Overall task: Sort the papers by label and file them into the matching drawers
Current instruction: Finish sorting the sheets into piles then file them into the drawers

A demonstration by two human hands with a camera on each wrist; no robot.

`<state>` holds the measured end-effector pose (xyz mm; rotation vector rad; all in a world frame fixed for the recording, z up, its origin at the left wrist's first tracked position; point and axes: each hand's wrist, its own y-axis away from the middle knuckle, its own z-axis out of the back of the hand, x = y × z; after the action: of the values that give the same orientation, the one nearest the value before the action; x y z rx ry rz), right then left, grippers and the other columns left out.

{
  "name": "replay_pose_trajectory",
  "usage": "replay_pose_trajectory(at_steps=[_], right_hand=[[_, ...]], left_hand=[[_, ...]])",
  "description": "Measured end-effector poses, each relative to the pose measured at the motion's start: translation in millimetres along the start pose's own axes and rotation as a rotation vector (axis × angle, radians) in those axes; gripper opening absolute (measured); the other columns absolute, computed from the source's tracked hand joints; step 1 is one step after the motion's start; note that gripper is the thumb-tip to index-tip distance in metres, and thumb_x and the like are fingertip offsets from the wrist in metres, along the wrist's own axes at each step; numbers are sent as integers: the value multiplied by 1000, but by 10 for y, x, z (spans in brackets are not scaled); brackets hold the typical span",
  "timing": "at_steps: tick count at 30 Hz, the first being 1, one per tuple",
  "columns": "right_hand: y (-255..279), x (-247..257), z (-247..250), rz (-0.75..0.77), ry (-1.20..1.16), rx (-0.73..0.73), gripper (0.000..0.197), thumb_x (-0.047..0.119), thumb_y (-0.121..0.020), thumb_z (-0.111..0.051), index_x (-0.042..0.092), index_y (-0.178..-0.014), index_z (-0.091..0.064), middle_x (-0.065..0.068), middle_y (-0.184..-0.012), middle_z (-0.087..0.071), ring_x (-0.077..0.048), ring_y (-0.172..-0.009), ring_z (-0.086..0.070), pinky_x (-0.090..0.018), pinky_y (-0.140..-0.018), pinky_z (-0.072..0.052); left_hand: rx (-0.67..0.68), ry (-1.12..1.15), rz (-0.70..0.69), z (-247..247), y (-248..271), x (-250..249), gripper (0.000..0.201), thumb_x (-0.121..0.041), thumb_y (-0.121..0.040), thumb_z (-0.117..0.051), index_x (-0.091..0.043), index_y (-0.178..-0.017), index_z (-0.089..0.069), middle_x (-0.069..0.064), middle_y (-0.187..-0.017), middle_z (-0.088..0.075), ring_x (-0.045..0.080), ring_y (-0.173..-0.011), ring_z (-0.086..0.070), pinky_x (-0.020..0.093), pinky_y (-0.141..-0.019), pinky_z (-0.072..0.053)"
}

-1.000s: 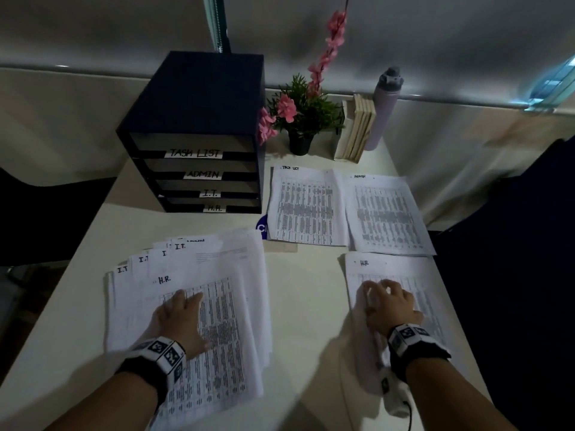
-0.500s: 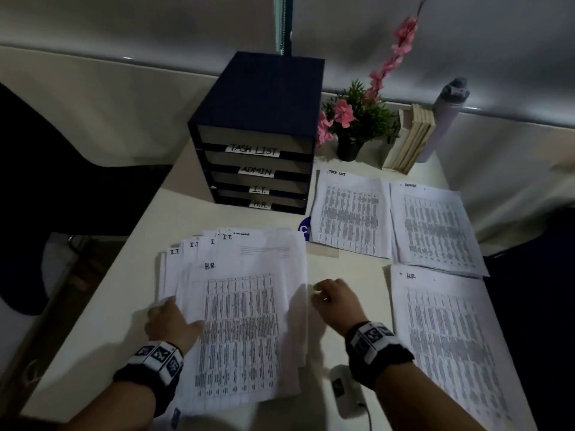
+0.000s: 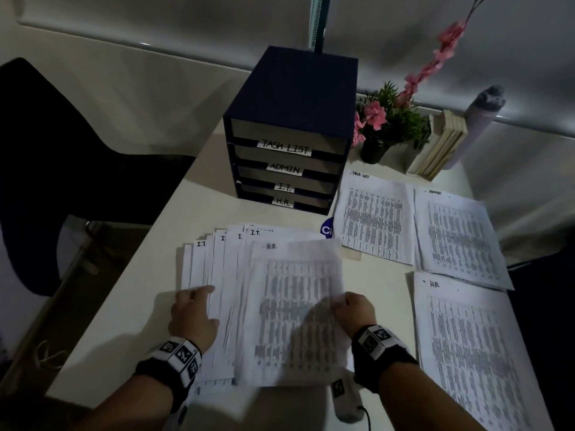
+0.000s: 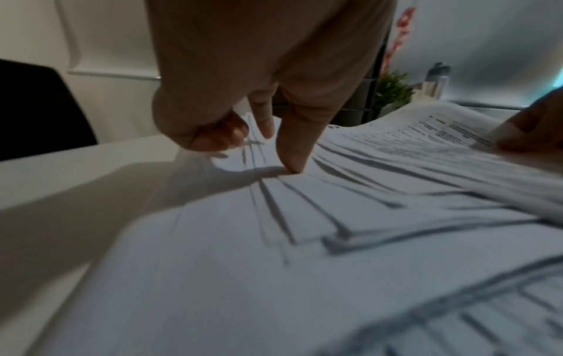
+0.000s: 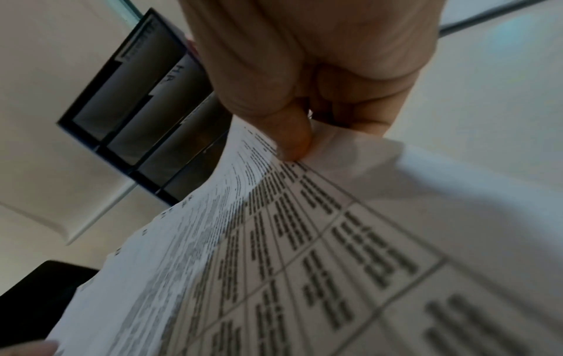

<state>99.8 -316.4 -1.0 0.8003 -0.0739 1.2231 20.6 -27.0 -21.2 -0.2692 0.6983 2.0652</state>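
On the near side of the desk [image 3: 124, 290], right hand [image 3: 353, 309] pinching top sheet [image 3: 295, 306], thumb over right edge. Left hand [image 3: 191, 315] pressing down fanned stack [image 3: 217, 259], one straight fingertip. Matching H.R. pile [image 3: 466, 337] off to the right, closest to right hand, long side pointing away.

— How many drawers [image 3: 287, 169] do we see?
— We count four. We see three sorted piles [image 3: 460, 237] of papers, one messy pile [image 3: 217, 269], one plant [image 3: 390, 126] and one bottle [image 3: 479, 126].
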Motion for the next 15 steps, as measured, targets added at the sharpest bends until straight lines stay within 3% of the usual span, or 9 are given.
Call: replay_pose_trajectory(at_steps=[2,4,5,7,9,11,13,15], right_hand=[[-38,-118,67,-34,-30,-38,20,20,-89,-58,8,-95,-71,-17,-104,-71,-32,-103,-65,-32,-87,-50],[-48,-212,116,-52,-105,-67,16,15,-88,-57,16,-80,-71,-16,-100,-72,-32,-101,-65,-32,-87,-50],[-51,-255,130,-63,-130,-86,24,13,-88,-57,24,-68,-64,-14,-96,-72,-31,-99,-65,-30,-85,-48],[-41,-325,170,-88,-176,-142,36,7,-87,-57,30,-59,-53,-11,-84,-67,-31,-93,-65,-30,-81,-47],[-25,-391,238,-109,-205,-180,29,4,-85,-53,22,-62,-56,-9,-79,-64,-32,-86,-64,-34,-77,-50],[-18,-486,352,-127,-193,-210,16,4,-85,-53,9,-78,-67,-13,-86,-68,-33,-87,-64,-36,-78,-53],[-31,-640,534,-171,-207,-265,15,4,-86,-55,0,-92,-69,-17,-94,-69,-34,-92,-64,-35,-79,-52],[-31,-817,783,-236,-201,-307,15,3,-87,-56,-6,-95,-65,-19,-94,-67,-30,-88,-62,-31,-74,-46]], left_hand=[[-32,-15,-104,-31,-16,-51,53,1,-79,-61,-17,-129,-55,12,-131,-42,32,-118,-45,39,-102,-42],[-37,41,-174,-56,-21,-165,44,0,-84,-57,-10,-126,-58,16,-125,-50,32,-113,-51,39,-101,-43],[-23,84,-177,-69,-25,-226,41,-6,-86,-58,-9,-127,-57,15,-126,-50,29,-111,-53,37,-102,-43],[40,130,-143,-105,-25,-340,52,-21,-86,-65,-10,-134,-50,12,-135,-43,22,-114,-51,30,-106,-38],[100,47,-119,-170,-53,-402,77,-34,-78,-72,-12,-143,-37,11,-143,-33,25,-129,-38,31,-113,-30],[139,-92,-101,-204,-66,-450,93,-39,-73,-76,-14,-147,-26,12,-146,-26,30,-135,-30,35,-116,-26],[180,-175,-62,-209,-91,-493,97,-39,-71,-77,-16,-148,-21,12,-146,-22,31,-135,-30,35,-116,-26],[214,-216,-26,-208,-120,-536,99,-36,-70,-77,-19,-148,-19,12,-145,-20,33,-133,-31,35,-115,-28]])
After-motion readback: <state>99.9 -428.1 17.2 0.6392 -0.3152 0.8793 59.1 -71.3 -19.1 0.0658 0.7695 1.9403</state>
